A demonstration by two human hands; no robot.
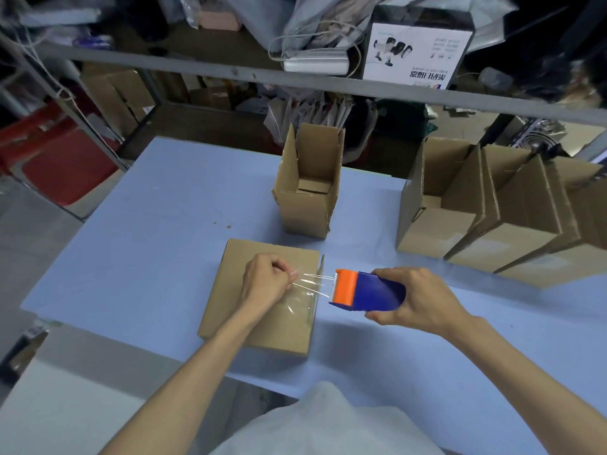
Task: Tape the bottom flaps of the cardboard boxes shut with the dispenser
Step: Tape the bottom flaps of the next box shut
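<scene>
At lower centre, the cardboard box (259, 295) lies flaps-up on the blue table (147, 224). The left hand (267, 282) pinches the clear tape (315, 284) end; the right hand (415, 298) grips the dispenser (368, 292) beside the box's right edge

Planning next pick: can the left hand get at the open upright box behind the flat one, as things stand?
Probably not yet. The path to the upright box looks clear, but the left hand is pinching the tape end stretched from the dispenser over the flat box.
</scene>
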